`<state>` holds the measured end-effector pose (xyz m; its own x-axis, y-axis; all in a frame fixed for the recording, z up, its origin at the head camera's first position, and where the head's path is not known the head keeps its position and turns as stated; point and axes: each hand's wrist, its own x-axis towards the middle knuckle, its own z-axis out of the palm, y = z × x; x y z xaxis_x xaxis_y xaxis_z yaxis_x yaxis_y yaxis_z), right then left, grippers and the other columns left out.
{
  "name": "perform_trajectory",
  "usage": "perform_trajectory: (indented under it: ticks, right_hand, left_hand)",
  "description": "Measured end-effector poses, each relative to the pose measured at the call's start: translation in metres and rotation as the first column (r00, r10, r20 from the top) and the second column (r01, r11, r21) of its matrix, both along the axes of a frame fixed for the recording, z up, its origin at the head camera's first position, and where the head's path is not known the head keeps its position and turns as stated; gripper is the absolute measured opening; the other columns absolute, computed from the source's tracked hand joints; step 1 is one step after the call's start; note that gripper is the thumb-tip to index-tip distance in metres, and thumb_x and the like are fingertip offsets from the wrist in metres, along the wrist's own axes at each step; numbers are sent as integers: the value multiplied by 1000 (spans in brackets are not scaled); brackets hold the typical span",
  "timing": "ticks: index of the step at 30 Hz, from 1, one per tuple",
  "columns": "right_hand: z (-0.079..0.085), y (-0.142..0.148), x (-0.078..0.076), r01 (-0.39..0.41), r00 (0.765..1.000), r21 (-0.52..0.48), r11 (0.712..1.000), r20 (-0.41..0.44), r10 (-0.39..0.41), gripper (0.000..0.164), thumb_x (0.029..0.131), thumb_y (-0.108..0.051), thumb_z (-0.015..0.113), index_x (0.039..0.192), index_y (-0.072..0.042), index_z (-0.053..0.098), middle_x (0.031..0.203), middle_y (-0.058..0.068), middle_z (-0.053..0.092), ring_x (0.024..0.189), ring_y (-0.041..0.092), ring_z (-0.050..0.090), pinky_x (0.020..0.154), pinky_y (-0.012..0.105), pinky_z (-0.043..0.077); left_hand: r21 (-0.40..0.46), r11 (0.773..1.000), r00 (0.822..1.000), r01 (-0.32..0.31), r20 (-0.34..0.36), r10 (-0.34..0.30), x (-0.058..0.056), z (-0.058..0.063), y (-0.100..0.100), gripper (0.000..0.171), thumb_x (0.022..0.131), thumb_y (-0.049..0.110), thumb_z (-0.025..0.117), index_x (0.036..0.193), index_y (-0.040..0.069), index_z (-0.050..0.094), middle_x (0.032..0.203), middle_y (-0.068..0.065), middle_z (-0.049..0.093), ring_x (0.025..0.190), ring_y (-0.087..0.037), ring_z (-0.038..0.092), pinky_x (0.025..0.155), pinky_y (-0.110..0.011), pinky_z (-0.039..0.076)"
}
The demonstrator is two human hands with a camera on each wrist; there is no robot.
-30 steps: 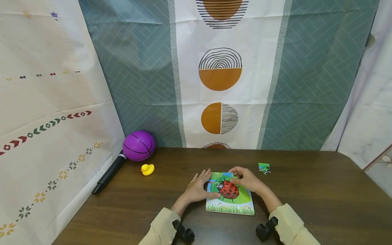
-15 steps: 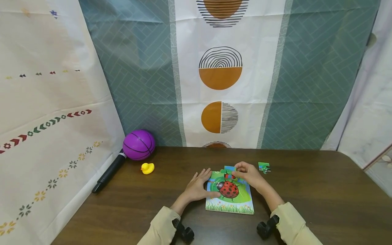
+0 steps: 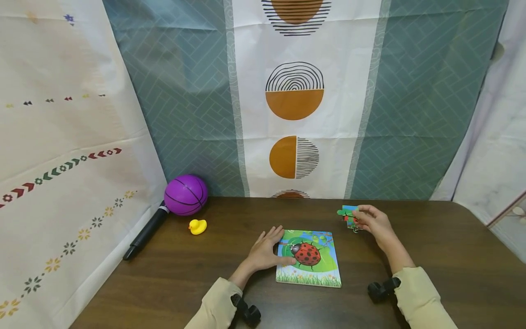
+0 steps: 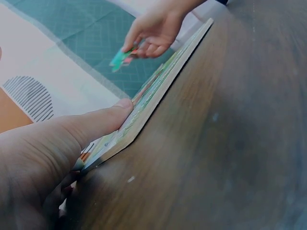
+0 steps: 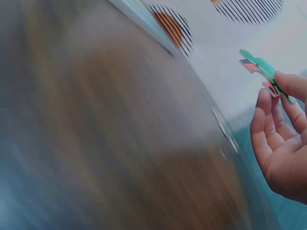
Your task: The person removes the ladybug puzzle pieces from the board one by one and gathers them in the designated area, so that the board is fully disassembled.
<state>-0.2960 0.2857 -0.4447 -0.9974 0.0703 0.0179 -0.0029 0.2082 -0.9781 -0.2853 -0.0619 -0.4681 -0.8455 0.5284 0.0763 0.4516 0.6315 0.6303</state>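
A square ladybug puzzle (image 3: pixel 310 274), with grass along its near edge, lies flat on the wooden table. My left hand (image 3: pixel 265 253) rests at its left side, fingers spread along the edge. The thumb (image 4: pixel 103 122) presses on the picture side. Farther back and to the right, my right hand (image 3: pixel 376 224) pinches a puzzle piece (image 3: pixel 347 212) between thumb and fingertips. That piece is green and blue with some red; the right wrist view shows the piece (image 5: pixel 261 69) tilted, nearly edge-on. It overlaps a second puzzle piece (image 3: pixel 355 230) in the head view, mostly hiding it.
A yellow rubber duck (image 3: pixel 197 226) stands at the back left, near a purple ball (image 3: pixel 186 195). A thick black marker-like stick (image 3: pixel 145 233) lies along the table's left edge. Patterned cloths (image 3: pixel 197 114) hang behind the table (image 3: pixel 230 219) and to its left.
My right hand has lifted a piece from the puzzle's back right part and carried it right, over the loose piece. More of the puzzle's top right now shows. The left hand stays put.
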Motion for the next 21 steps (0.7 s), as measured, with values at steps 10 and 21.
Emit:
perform_trajectory:
  ticks: [10,21]
  right_hand:
    - [-10,49,5,133,991,37,990,-9,-133,52,96,-30,63,130,4,43,73,-27,62,71,-4,62,69,14,54]
    - [-16,68,8,179,980,241,954,40,-194,64,95,-41,60,134,7,43,79,-25,54,71,-2,53,66,17,50]
  left_hand:
    - [-7,1000,1000,5,-5,-5,1,-3,-1,94,81,47,76,151,3,33,161,-13,27,152,-32,19,123,-56,10]
    - [9,1000,1000,13,-23,-13,2,-1,0,95,80,51,74,151,1,34,160,-15,29,152,-34,19,123,-57,9]
